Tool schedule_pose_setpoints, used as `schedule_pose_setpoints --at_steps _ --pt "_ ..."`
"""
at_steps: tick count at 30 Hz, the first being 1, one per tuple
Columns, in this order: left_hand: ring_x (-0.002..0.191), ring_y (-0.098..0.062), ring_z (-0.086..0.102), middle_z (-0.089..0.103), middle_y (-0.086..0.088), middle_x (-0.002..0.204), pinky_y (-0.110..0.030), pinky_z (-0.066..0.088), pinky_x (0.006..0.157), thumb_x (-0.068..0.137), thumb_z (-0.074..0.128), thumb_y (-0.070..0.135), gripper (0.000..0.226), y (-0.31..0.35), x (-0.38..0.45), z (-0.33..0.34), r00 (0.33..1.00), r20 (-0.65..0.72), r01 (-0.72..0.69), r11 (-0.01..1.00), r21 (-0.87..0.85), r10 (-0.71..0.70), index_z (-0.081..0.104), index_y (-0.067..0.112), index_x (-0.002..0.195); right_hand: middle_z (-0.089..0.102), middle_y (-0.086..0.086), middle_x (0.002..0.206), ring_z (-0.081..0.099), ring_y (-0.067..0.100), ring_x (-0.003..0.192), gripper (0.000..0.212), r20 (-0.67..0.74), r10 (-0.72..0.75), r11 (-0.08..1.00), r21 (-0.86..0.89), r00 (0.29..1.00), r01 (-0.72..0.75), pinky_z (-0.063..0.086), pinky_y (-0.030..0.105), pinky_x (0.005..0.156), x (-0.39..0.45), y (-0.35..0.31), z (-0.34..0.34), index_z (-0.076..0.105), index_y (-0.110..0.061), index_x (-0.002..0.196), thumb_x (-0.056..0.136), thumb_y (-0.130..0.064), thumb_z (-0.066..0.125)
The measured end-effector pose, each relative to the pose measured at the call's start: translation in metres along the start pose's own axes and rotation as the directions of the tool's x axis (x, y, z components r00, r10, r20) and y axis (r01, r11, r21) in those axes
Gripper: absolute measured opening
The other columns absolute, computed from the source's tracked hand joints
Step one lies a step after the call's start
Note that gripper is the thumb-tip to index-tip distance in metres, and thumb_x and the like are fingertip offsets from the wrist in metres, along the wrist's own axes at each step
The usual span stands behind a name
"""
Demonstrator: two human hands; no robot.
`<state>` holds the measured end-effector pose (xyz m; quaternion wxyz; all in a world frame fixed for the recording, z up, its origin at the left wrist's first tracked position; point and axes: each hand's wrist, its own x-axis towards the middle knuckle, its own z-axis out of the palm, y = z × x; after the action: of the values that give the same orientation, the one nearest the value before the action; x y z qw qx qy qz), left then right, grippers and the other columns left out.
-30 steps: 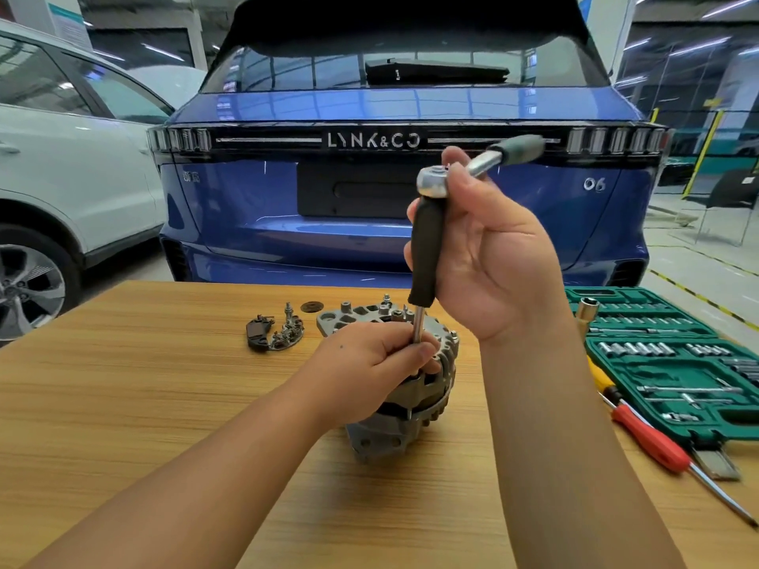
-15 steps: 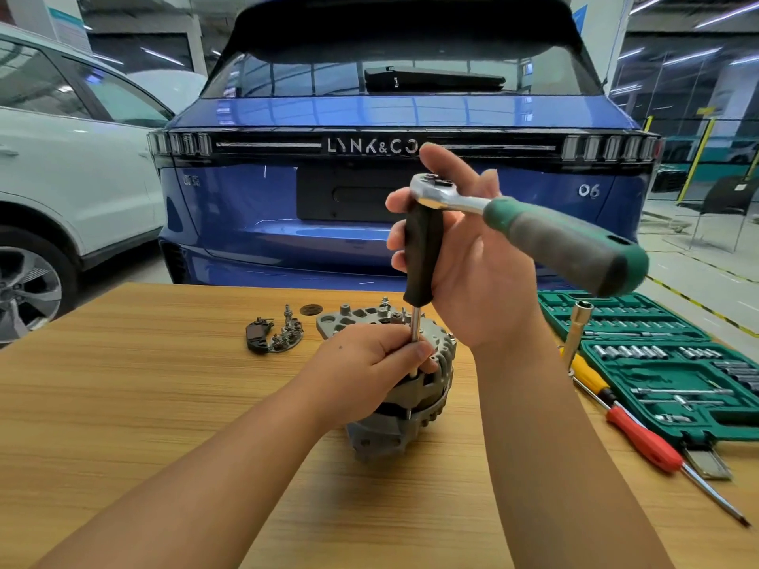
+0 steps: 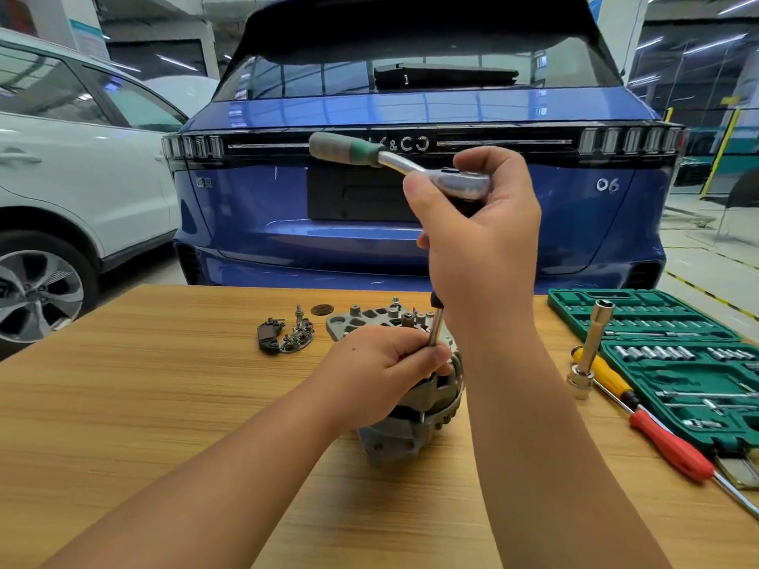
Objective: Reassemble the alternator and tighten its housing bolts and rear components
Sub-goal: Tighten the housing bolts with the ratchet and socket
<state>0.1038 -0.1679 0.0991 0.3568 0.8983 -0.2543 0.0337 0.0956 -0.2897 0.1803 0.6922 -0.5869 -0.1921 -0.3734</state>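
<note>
- The alternator (image 3: 415, 420) sits on the wooden worktop (image 3: 164, 404), near its middle, directly in front of the person.
- The left hand (image 3: 382, 373) lies on top of the alternator housing; its fingers curl around the lower end of a thin metal shaft (image 3: 435, 326) that stands upright on the unit.
- The right hand (image 3: 480, 248) is raised above the alternator and grasps the upper part of the upright tool, just below the ratchet head; that part is mostly hidden behind the hand.
- The ratchet (image 3: 410, 164) sits at the top of the tool. Its grey-and-green handle points to the left, roughly level.
- A loose rear component (image 3: 287, 336), dark with small metal parts, lies on the worktop to the left of the alternator, apart from it.
- An open green socket case (image 3: 673, 359) rests at the right side of the worktop.
- A long socket (image 3: 593, 347) leans upright beside the case, next to a yellow-handled screwdriver (image 3: 608, 373) and a red-handled screwdriver (image 3: 673, 449).
- A blue car (image 3: 410, 223) stands behind the worktop; a white car (image 3: 74, 178) stands to the left.
</note>
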Motion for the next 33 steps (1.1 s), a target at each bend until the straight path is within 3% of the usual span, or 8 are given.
schedule_pose_setpoints --at_steps 4,10,15,18,21,24,29,33 --pt "0.098 0.013 0.058 0.069 0.035 0.097 -0.028 0.05 0.088 0.102 0.048 0.051 0.023 -0.004 0.001 0.001 1.0 -0.009 0.01 0.997 -0.083 -0.011 0.07 0.045 0.1 0.072 0.009 0.087 0.061 0.017 0.067 0.017 0.408 0.355 0.769 0.384 0.841 -0.511 0.049 0.029 0.065 0.009 -0.009 -0.012 0.065 -0.014 0.104 0.091 -0.025 0.062" --pt "0.097 0.018 0.057 0.069 0.036 0.098 -0.024 0.046 0.082 0.101 0.05 0.051 0.018 -0.003 0.0 0.003 1.0 -0.014 0.015 0.994 -0.109 -0.016 0.068 0.049 0.099 0.072 0.007 0.099 0.064 0.015 0.075 0.03 0.58 0.412 0.603 0.405 0.703 -0.688 0.05 0.023 0.065 0.011 -0.01 -0.019 0.065 -0.008 0.107 0.089 -0.031 0.058" --pt "0.096 0.015 0.059 0.07 0.035 0.097 -0.03 0.052 0.088 0.102 0.05 0.05 0.019 -0.002 0.0 0.003 1.0 -0.021 0.01 0.994 -0.113 -0.012 0.069 0.046 0.101 0.07 0.001 0.088 0.065 0.015 0.078 0.031 0.501 0.344 0.619 0.515 0.794 -0.593 0.053 0.026 0.067 0.009 -0.008 -0.022 0.064 -0.017 0.104 0.074 -0.014 0.073" --pt "0.096 0.015 0.059 0.07 0.035 0.096 -0.03 0.051 0.089 0.102 0.049 0.049 0.022 -0.001 0.0 0.003 1.0 -0.02 0.014 0.994 -0.105 -0.016 0.07 0.043 0.103 0.071 0.0 0.103 0.068 0.017 0.088 0.024 0.379 0.13 0.859 0.419 0.916 -0.295 0.054 0.029 0.076 0.005 -0.003 -0.019 0.069 -0.023 0.103 0.086 -0.007 0.066" --pt "0.097 0.016 0.059 0.069 0.036 0.097 -0.027 0.049 0.088 0.102 0.049 0.05 0.02 -0.001 -0.002 0.002 1.0 -0.02 0.015 0.994 -0.112 -0.018 0.069 0.046 0.099 0.07 -0.003 0.117 0.068 0.018 0.098 0.035 0.45 -0.072 0.977 0.211 0.89 -0.028 0.055 0.03 0.083 0.004 0.001 -0.021 0.068 -0.031 0.114 0.095 -0.005 0.056" --pt "0.097 0.014 0.059 0.07 0.035 0.097 -0.029 0.05 0.092 0.102 0.049 0.05 0.02 0.0 -0.002 0.0 1.0 -0.012 0.025 0.993 -0.114 -0.026 0.068 0.048 0.097 0.069 0.008 0.114 0.062 0.025 0.093 0.046 0.567 0.004 0.916 0.328 0.824 -0.23 0.052 0.037 0.079 0.008 0.004 -0.027 0.072 -0.031 0.116 0.096 -0.002 0.042" --pt "0.097 0.015 0.057 0.069 0.037 0.097 -0.03 0.05 0.091 0.102 0.048 0.051 0.024 0.001 -0.001 0.001 0.999 -0.018 0.029 0.996 -0.084 -0.031 0.071 0.043 0.102 0.068 0.008 0.103 0.061 0.022 0.077 0.036 0.639 0.092 0.784 0.426 0.763 -0.451 0.048 0.036 0.068 0.012 0.006 -0.027 0.058 -0.026 0.125 0.092 -0.039 0.058" --pt "0.097 0.013 0.058 0.069 0.037 0.097 -0.032 0.051 0.092 0.102 0.048 0.051 0.025 0.0 -0.001 0.001 0.999 -0.036 0.011 0.997 -0.072 -0.013 0.071 0.042 0.102 0.065 0.008 0.097 0.06 0.022 0.077 0.026 0.535 0.207 0.776 0.42 0.819 -0.47 0.053 0.036 0.069 0.009 0.004 -0.023 0.055 -0.019 0.128 0.102 -0.022 0.052"
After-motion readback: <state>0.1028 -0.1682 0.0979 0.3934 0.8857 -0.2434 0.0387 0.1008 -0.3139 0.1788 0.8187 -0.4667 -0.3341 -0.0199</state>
